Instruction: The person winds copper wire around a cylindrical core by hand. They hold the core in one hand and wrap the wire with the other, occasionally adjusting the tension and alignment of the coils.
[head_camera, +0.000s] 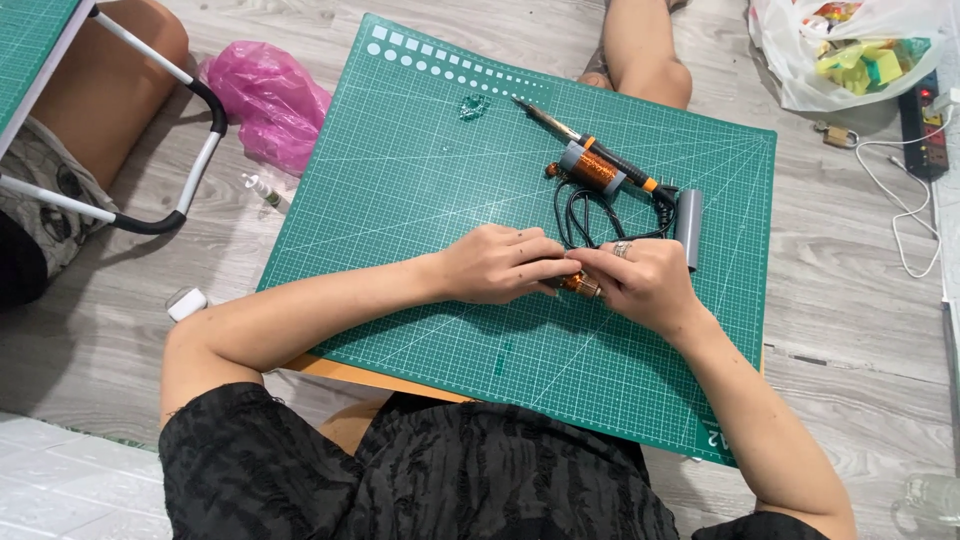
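Holding a small coil of shiny orange copper wire (578, 285) over the green cutting mat (420, 180), left hand (497, 264) and right hand (640, 282) both pinching it tight. Keeping fingers close, turning slowly, staying clear of the black-handled soldering iron (590, 150).

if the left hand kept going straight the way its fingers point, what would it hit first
The left hand points rightward across the green mat, so it would meet the small copper coil pinched at its fingertips first, then right behind it the right hand. They already look to be touching.
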